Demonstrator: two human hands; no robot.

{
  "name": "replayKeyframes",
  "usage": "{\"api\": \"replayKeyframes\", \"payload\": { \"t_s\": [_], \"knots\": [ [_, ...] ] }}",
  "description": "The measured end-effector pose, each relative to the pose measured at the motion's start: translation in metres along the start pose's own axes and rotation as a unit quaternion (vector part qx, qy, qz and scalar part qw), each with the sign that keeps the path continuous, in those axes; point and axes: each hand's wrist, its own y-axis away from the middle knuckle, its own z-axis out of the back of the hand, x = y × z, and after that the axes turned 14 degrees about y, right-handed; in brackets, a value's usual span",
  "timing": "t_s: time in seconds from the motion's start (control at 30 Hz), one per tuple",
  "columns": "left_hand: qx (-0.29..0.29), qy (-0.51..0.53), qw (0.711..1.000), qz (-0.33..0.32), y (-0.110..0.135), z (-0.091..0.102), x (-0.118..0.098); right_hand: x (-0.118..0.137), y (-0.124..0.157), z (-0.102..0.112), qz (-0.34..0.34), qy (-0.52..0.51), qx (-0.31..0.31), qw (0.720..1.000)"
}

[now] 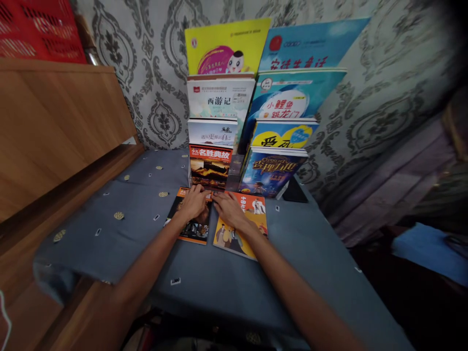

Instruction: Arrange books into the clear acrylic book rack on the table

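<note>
My left hand [195,202] lies over the top of a dark book [190,231] with orange edges, which is flat on the table. Its fingers are apart and reach the book's upper edge. Beside it, my right hand [230,208] rests with fingers stretched out on an orange and yellow book [239,240]. The two flat books lie side by side with a narrow gap. Just behind my fingertips stands an upright book with a red title band [211,167]. To its right is a dark blue book [268,171], also upright.
Two stepped columns of upright books rise towards the patterned wall [161,73], including a yellow book [226,46] and a blue one [314,44]. A grey-blue cloth [146,180] covers the table. A wooden cabinet [58,126] with a red basket [44,34] stands left.
</note>
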Motion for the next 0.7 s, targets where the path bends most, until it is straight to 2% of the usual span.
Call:
{"api": "replayKeyframes", "payload": {
  "t_s": [0.7],
  "knots": [
    [0.010, 0.002, 1.000, -0.016, -0.0002, -0.0028, 0.0063, -0.0061, -0.0021, -0.0064, 0.011, -0.016, -0.028, 0.999]
  ]
}}
